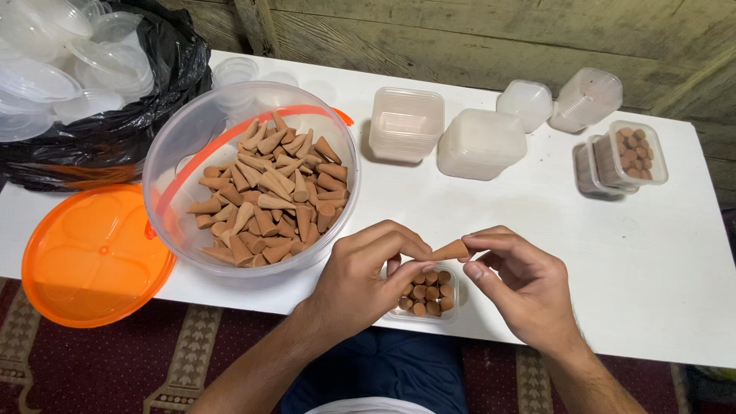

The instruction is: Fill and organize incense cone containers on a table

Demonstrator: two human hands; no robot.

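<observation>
White table: cone pinched between both hands

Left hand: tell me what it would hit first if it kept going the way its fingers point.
The left hand points right, and the brown cone pinched at its fingertips already touches the right hand. That hand comes first, though depth is hard to judge.
</observation>
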